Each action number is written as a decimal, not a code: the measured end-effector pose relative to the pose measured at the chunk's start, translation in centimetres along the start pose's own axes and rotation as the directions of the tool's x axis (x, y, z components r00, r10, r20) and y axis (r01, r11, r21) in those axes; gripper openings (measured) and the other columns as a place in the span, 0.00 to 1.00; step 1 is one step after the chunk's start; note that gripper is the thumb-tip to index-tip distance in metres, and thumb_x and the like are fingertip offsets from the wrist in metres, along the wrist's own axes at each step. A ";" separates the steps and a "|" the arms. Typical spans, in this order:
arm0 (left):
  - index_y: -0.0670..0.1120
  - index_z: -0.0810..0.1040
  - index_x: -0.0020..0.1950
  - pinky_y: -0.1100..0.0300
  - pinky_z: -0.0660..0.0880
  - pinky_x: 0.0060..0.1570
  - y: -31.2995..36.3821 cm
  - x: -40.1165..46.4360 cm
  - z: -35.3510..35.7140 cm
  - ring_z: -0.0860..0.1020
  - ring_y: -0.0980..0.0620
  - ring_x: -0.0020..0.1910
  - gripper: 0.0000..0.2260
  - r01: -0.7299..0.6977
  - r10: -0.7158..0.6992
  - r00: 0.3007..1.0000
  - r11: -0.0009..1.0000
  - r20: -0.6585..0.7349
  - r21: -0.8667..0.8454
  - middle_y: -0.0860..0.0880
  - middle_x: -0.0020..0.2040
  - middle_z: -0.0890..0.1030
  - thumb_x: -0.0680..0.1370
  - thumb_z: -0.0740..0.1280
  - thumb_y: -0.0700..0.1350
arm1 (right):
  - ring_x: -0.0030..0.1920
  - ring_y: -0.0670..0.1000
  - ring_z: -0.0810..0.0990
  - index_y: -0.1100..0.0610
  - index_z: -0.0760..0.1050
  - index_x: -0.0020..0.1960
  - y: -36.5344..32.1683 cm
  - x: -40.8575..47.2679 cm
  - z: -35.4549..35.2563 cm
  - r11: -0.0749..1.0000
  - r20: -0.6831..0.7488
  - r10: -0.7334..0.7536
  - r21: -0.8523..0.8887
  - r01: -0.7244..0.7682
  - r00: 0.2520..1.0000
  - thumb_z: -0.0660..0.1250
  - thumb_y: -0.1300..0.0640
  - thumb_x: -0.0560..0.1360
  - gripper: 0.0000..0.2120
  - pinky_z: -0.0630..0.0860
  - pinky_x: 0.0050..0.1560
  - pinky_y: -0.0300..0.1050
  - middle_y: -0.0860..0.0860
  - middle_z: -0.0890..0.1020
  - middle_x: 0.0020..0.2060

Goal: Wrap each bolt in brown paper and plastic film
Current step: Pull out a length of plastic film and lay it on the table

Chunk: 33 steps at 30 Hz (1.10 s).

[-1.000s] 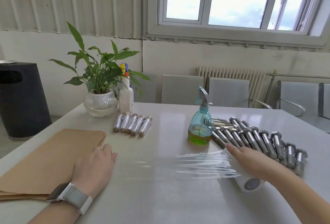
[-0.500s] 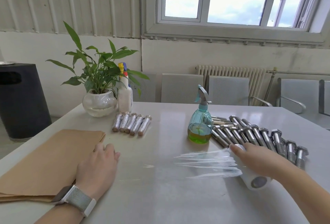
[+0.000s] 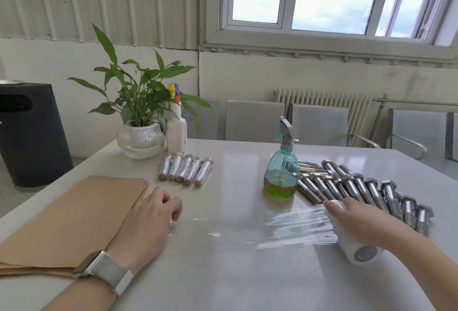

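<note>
My right hand [image 3: 359,221] lies over a white roll of plastic film [image 3: 359,252] at the right and grips it. A clear sheet of film [image 3: 295,227] stretches from the roll leftwards, flat on the table. My left hand [image 3: 148,221], a watch on its wrist, rests on the table with bent fingertips at the film's left end. A stack of brown paper [image 3: 74,216] lies under my left wrist. Several bare steel bolts [image 3: 357,191] lie in a row behind the roll. Several wrapped bolts [image 3: 186,169] lie side by side further back.
A teal spray bottle [image 3: 281,177] with green liquid stands between the film and the bare bolts. A potted plant [image 3: 141,137] and a white spray bottle [image 3: 176,132] stand at the back left. Grey chairs [image 3: 319,122] line the table's far side. A black bin [image 3: 29,134] stands left.
My right hand has drawn the roll to the right, so the film sheet is longer. My left hand has slid slightly right and bent its fingers.
</note>
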<state>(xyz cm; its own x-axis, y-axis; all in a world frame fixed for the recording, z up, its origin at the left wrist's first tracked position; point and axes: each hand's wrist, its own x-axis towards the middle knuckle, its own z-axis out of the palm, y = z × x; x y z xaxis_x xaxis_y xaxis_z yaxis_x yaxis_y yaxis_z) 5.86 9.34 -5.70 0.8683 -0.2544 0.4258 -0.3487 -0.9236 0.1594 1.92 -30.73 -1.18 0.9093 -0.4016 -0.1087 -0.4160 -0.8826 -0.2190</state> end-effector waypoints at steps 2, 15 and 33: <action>0.53 0.71 0.41 0.60 0.58 0.36 -0.1 0.0 -0.1 0.66 0.51 0.39 0.11 0.008 -0.007 1.000 1.000 -0.013 0.022 0.53 0.45 0.67 0.72 0.65 0.36 | 0.59 0.58 0.76 0.56 0.66 0.69 0.1 0.1 -0.1 1.000 -0.011 0.002 -0.013 -0.002 1.000 0.48 0.34 0.80 0.31 0.71 0.54 0.50 0.58 0.77 0.62; 0.57 0.73 0.47 0.60 0.61 0.45 0.0 -0.1 -0.1 0.71 0.54 0.48 0.06 0.071 -0.071 0.997 0.993 -0.004 0.096 0.55 0.47 0.68 0.78 0.61 0.45 | 0.52 0.56 0.76 0.57 0.66 0.70 0.2 0.0 -0.5 1.000 0.018 -0.003 0.002 0.003 1.000 0.43 0.28 0.76 0.39 0.74 0.54 0.50 0.56 0.78 0.59; 0.55 0.78 0.48 0.58 0.61 0.46 1.0 -0.2 -0.9 0.75 0.52 0.45 0.06 0.154 -0.154 0.982 0.988 -0.108 -0.013 0.55 0.45 0.71 0.78 0.62 0.47 | 0.37 0.46 0.73 0.53 0.67 0.65 -1.1 -1.1 -0.8 0.987 -0.027 0.006 -0.161 -0.010 1.000 0.43 0.26 0.74 0.37 0.73 0.37 0.46 0.46 0.71 0.39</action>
<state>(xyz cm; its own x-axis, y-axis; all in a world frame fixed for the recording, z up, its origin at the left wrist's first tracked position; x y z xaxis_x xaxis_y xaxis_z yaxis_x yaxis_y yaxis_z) 5.00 8.78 -4.85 0.8683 -0.0764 0.4901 -0.2158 -0.9478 0.2346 1.44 -29.50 -0.07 0.9067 -0.4135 -0.0836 -0.4187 -0.9062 -0.0585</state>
